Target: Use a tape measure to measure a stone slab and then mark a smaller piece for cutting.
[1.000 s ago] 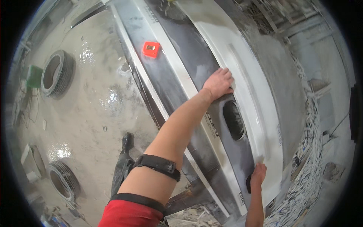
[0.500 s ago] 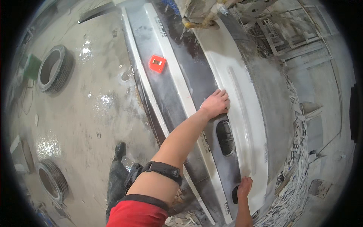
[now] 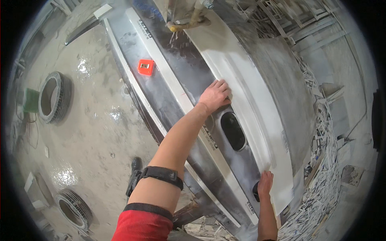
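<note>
A long white slab point(image 3: 249, 116) with a raised lengthwise ridge lies on a wet grey work table point(image 3: 197, 80). My left hand point(image 3: 215, 94) is closed over the slab's left edge, beside a dark oval opening point(image 3: 233, 131) in the table. Closer to me, my right hand point(image 3: 265, 182) has its fingers closed at the slab's near part, next to a second dark opening point(image 3: 256, 192). The undersides of both grips are hidden. A machine part with a yellow tip point(image 3: 181, 28) hangs over the slab's far end.
Left of the slab, two white strips point(image 3: 177, 84) point(image 3: 136, 82) run along the table, with a red-orange tape measure point(image 3: 146, 67) between them. Tires point(image 3: 56, 97) point(image 3: 73, 209) and a green container point(image 3: 31, 100) are on the wet floor. Scrap offcuts point(image 3: 321, 176) pile up at right.
The view has turned and shifted, so the table and strips appear more slanted and further left. Both hands stay on the slab, and more of its near end shows.
</note>
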Motion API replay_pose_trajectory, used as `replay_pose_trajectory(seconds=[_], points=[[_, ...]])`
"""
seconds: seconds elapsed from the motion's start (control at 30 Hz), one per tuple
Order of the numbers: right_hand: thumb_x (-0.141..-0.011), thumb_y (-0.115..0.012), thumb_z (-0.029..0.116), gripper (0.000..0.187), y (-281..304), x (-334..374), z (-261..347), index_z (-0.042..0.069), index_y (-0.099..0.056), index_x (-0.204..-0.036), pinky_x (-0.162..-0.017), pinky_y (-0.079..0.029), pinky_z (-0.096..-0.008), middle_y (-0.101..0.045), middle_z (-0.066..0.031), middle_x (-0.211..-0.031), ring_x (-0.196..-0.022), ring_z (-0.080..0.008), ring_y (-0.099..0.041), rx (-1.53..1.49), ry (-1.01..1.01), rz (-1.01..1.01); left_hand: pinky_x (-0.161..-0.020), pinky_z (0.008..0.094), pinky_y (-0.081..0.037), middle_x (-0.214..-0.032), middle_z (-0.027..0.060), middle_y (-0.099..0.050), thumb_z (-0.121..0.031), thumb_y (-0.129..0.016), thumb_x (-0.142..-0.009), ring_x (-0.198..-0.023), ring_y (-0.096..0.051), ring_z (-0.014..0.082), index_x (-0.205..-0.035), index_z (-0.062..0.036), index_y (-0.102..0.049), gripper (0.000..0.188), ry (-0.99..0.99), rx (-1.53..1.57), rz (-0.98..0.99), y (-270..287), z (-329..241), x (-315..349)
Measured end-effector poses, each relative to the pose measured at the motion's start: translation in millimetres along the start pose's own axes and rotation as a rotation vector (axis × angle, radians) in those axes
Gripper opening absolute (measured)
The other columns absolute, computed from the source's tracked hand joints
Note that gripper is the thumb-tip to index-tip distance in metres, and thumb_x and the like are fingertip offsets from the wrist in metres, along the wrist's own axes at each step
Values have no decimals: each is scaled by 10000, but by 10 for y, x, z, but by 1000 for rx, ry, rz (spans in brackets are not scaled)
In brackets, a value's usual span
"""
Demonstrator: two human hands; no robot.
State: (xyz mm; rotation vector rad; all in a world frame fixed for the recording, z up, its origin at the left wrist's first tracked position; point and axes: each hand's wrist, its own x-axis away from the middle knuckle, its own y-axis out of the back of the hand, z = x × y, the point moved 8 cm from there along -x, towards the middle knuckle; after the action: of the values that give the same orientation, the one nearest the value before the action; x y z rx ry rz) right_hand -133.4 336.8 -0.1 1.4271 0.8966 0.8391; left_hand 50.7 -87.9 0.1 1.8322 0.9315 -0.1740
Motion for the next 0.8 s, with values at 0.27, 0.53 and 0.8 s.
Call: replay_pose_trajectory(seconds=[0.27,0.53,0.8], points=[[-863,-568,-19,145,-55,10,-62,10,-633,-990,-834,-461,-457,-565,-154,-950,-937,-356,-527,-10,-34,11,-1090,376,-394,-1158,45,-572,-330,-738,-773,-1235,-486,247,-1056,-115,-661,364,-5,-70,-42,61,-35,6],[-857,-582,-22,155,-76,49,-111,-15,-630,-1004,-828,-469,-447,-571,-148,-955,-938,-355,-532,-25,-15,-11,-1034,352,-414,-1050,34,-576,-315,-771,-727,-1155,-498,225,-1008,-95,-670,371,-43,-69,-102,101,-109,9],[-861,-585,-13,147,-62,0,-74,0,-634,-1000,-834,-468,-443,-575,-147,-949,-933,-353,-535,-21,-25,-22,-1048,364,-413,-1108,48,-571,-327,-756,-747,-1193,-493,245,-1063,-96,-658,404,-37,-75,-68,135,-99,-19]])
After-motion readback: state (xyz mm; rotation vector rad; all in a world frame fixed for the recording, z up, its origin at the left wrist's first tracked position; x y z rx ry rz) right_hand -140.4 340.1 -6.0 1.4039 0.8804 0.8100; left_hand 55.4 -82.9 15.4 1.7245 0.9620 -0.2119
